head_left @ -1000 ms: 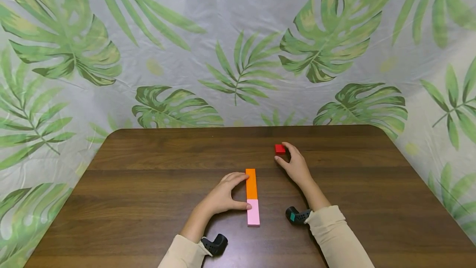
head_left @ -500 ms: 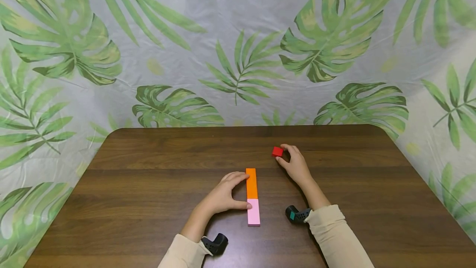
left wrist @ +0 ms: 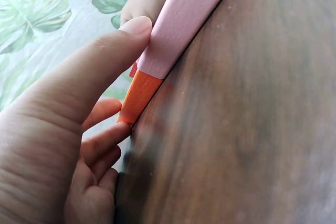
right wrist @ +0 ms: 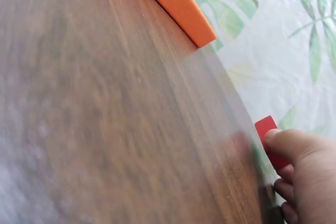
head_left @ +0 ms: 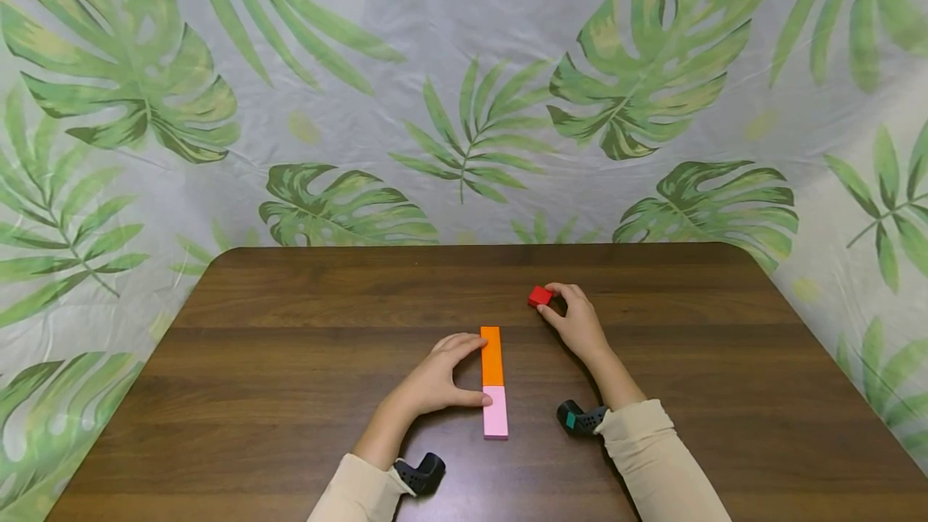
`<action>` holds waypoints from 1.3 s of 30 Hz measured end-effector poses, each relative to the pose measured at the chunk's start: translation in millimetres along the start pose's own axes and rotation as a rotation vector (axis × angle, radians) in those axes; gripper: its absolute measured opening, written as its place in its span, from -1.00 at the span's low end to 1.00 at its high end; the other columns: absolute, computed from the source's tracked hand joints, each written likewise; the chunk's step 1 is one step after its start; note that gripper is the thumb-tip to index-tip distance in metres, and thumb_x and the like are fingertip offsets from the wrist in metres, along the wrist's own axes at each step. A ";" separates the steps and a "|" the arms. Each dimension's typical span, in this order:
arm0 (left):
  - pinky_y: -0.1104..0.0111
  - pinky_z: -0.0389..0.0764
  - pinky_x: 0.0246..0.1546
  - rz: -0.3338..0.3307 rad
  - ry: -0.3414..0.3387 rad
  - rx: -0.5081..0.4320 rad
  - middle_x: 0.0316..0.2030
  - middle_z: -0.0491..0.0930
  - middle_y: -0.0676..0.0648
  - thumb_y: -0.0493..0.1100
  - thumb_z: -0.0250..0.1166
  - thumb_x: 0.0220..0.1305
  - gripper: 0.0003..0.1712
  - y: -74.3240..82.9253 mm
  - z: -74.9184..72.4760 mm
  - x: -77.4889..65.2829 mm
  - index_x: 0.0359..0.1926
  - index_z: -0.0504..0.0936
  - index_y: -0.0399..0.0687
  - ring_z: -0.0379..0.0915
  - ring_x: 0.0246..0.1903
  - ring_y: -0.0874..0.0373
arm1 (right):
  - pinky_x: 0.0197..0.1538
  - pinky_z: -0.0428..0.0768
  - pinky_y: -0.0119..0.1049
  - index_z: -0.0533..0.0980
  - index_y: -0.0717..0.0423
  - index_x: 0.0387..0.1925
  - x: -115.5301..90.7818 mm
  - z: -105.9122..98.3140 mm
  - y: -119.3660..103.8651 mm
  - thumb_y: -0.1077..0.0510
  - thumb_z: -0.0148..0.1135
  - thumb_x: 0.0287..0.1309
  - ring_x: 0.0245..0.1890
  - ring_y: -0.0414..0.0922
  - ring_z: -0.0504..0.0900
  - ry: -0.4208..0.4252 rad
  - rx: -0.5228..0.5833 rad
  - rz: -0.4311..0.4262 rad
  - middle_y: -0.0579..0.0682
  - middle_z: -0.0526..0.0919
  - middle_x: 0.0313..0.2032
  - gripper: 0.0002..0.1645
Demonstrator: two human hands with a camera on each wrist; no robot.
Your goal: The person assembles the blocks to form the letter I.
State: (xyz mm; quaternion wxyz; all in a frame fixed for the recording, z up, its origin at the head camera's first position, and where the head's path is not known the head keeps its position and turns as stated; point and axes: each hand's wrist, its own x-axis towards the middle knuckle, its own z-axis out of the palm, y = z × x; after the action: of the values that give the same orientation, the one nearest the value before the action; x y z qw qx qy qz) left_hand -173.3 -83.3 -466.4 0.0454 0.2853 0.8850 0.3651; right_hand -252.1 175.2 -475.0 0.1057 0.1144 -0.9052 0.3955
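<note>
An orange block (head_left: 491, 356) and a pink block (head_left: 495, 412) lie end to end in a line on the wooden table, orange at the far end. My left hand (head_left: 435, 377) rests along their left side, thumb at the pink block's edge and fingertips at the orange one; the left wrist view shows its thumb against the pink block (left wrist: 184, 24). Farther off and to the right, my right hand (head_left: 580, 325) pinches a small red block (head_left: 540, 296) between thumb and fingers. In the right wrist view its thumb presses on the red block (right wrist: 265, 127).
The dark wooden table (head_left: 254, 393) ends in a far edge not far beyond the red block. Behind it hangs a leaf-patterned cloth (head_left: 464, 39). A black wrist device (head_left: 420, 475) sits under the left cuff, another black device (head_left: 580, 419) by the right.
The red block has shifted slightly left and nearer and turned a little, with my right fingers now closer around it. My left hand and the orange and pink blocks stay put.
</note>
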 end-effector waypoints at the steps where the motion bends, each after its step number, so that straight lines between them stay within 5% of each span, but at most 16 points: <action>1: 0.17 0.10 0.20 0.000 0.000 0.002 0.21 0.25 0.00 0.21 0.41 -0.19 -0.05 0.0 0.0 0.1 0.24 0.31 -0.01 -0.02 0.25 0.09 | 0.00 0.34 -0.02 0.42 0.26 0.00 -0.1 0.0 -0.2 0.16 0.25 0.06 -0.08 0.07 0.41 0.001 0.002 -0.003 0.18 0.44 -0.11 -0.54; 39: 0.17 0.10 0.20 0.003 0.008 0.004 0.20 0.26 -0.04 0.17 0.43 -0.21 -0.06 -1.2 0.9 0.2 0.23 0.33 -0.04 0.00 0.24 0.07 | -0.10 0.49 -0.13 0.45 0.25 -0.02 -3.3 13.9 -17.1 0.25 0.28 0.00 -0.24 -0.02 0.54 -0.006 0.110 -0.117 0.14 0.46 -0.14 -0.56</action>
State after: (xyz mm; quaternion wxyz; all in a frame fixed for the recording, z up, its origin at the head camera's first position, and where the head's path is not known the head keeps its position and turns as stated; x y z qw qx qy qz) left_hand -173.7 -83.3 -467.9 0.0407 0.2854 0.8854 0.3646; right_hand -245.4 154.0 -473.3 0.1193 0.1737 -0.8741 0.4377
